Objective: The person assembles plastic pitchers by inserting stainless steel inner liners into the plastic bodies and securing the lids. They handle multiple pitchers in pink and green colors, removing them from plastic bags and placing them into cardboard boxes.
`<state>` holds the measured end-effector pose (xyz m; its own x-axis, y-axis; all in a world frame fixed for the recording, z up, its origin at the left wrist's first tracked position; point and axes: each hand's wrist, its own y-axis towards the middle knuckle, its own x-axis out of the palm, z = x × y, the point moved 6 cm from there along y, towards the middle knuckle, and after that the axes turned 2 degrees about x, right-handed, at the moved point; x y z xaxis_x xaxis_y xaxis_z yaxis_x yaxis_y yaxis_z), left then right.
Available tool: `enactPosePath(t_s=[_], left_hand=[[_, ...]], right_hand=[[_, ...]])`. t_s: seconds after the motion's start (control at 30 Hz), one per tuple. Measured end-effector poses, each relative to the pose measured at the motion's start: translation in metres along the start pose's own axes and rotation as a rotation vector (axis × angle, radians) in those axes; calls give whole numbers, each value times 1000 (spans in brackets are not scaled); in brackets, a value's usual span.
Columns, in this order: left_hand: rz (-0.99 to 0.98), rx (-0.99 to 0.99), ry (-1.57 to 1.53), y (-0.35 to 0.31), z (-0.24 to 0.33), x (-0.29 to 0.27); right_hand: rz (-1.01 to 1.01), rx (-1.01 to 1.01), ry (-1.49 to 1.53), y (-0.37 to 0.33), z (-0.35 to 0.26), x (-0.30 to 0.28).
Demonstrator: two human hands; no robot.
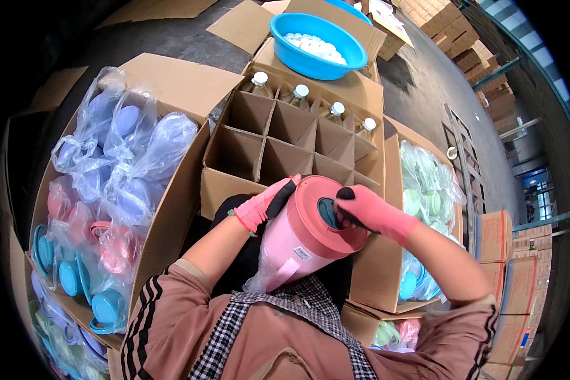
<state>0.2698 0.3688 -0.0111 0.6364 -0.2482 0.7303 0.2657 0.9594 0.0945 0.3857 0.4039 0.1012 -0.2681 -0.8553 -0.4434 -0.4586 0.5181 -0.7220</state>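
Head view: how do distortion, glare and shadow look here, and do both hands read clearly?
Head view: black surround, stacked cartons at right leaning; glare on clear bags at left; divided carton shadowed inside; left hand and right hand clearly outlined, though the right one's dark fingertips blend into the dark teal centre of the pink jug.

This looks like a warehouse or packing floor. Brown cartons (446, 28) are stacked high at the far right, beside a wide grey floor (418, 95) with a slatted pallet (467, 152). Nearer, a divided carton (225, 189) holds capped bottles (299, 95), and bagged plastic goods (136, 126) fill a box at left.
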Motion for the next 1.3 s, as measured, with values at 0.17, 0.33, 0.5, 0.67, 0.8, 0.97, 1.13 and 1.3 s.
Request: enactPosePath(t_s=[0.17, 0.33, 0.5, 0.67, 0.8, 0.97, 1.13, 1.3], left_hand=[[-58, 9, 126, 5, 2, 3], [-26, 79, 17, 11, -2, 7], [-46, 42, -37, 16, -6, -4], [4, 83, 91, 14, -6, -11], [62, 90, 169, 10, -3, -15], [86, -48, -230, 19, -27, -17], [349, 190, 679, -44, 4, 3], [-301, 71, 2142, -153, -24, 79]], right_hand=[[123, -1245, -1414, -46, -44, 27], [39, -483, -1075, -9, -33, 19], [179, -3, -656, 12, -22, 8], [506, -356, -378, -36, -32, 4], [449, -383, 310, -95, 66, 48], [73, -193, 619, -36, 82, 156], [-23, -340, 1002, -14, 93, 183], [92, -253, 1159, -54, 121, 150]])
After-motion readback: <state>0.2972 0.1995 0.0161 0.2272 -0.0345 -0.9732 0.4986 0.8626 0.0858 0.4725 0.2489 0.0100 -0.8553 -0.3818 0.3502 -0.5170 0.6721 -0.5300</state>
